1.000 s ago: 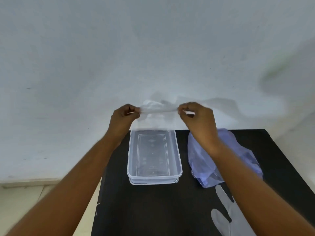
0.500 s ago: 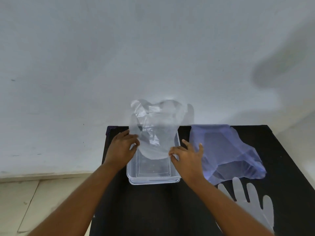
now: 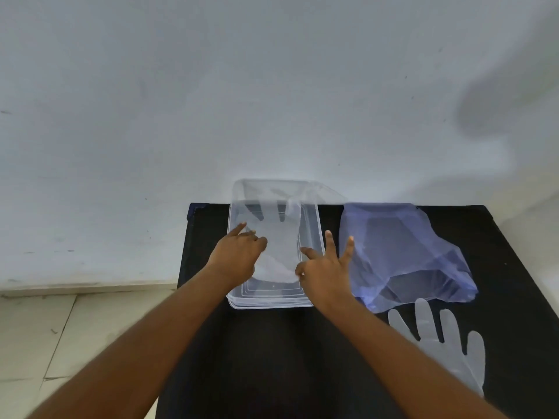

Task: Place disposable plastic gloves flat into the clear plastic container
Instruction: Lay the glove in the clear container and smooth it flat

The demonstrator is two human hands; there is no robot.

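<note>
A clear plastic container (image 3: pixel 314 225) stands on the black table (image 3: pixel 272 358), near its far edge. A see-through disposable glove (image 3: pixel 279 240) lies spread inside it, fingers pointing away from me. My left hand (image 3: pixel 237 252) rests on the glove's left side with fingers curled. My right hand (image 3: pixel 325 267) is at the container's right rim, fingers apart, its thumb and index at the glove's near right edge. Whether either hand still pinches the glove is unclear. A second glove (image 3: pixel 444 343) lies flat at the table's near right.
A bluish see-through plastic bag (image 3: pixel 402 252) sits crumpled right of the container. A white wall (image 3: pixel 272 86) rises directly behind the table. Pale floor tiles (image 3: pixel 36 343) show to the left, beyond the table's left edge.
The glove came down from mid-air above the container and now lies spread inside it. Both hands lowered with it, and the right hand's fingers have spread.
</note>
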